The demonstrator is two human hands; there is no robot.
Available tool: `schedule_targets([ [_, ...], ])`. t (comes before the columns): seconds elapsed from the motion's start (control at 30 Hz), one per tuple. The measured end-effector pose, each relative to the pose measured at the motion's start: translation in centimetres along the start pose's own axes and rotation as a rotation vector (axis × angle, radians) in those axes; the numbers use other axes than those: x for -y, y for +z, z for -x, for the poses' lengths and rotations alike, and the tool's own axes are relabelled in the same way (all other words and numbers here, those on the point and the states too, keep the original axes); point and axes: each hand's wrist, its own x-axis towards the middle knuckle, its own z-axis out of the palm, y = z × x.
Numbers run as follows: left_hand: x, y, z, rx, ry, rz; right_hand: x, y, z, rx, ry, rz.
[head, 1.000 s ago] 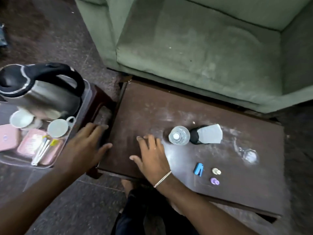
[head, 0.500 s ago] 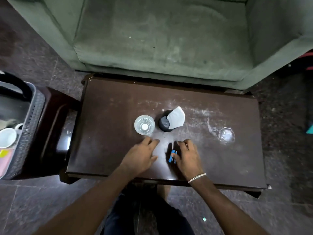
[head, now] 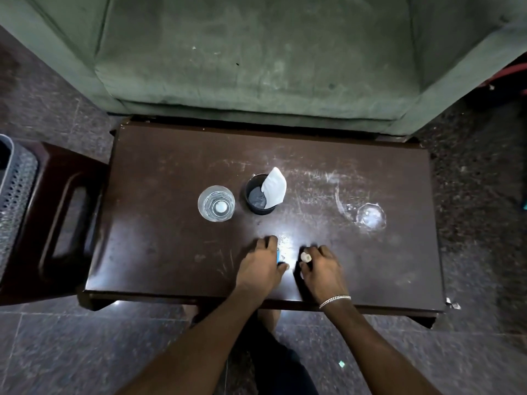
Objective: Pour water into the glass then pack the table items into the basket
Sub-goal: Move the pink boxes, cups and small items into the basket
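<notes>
Leaning over the dark table [head: 159, 172], I am closing my left hand [head: 261, 265] around a small blue item [head: 278, 255] and pinching a pale round piece [head: 306, 257] in my right hand [head: 322, 269]. The water bottle [head: 216, 203] is standing beside the black cup [head: 258, 195] holding a white tissue [head: 274, 187]; the empty glass [head: 370, 216] is sitting well right, the grey basket [head: 14, 189] at far left.

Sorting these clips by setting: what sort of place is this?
Probably a home living room or lounge: a green sofa stands right behind a low, scratched wooden coffee table on a dark stone-tile floor.
</notes>
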Motion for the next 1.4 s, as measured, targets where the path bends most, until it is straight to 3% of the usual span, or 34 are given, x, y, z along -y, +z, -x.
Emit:
schedule_targets([
  [0.3,0.6,0.2,-0.6,-0.026,-0.111,-0.014,0.4,-0.4,-1.1,-0.005,-0.056,-0.017],
  [0.6,6.6,-4.3,1.2,-0.16,-0.118,0.047,6.9,-0.7,-1.8,-0.014,-0.157,-0.154],
  [1.03,19.4,-14.8,8.4,-0.406,-0.248,0.127,25.1,1.9,1.6,0.056,-0.435,-0.216],
  [1.4,35.4,-24.1,16.5,-0.617,-0.428,0.142,44.2,6.3,4.0,0.193,-0.687,-0.34],
])
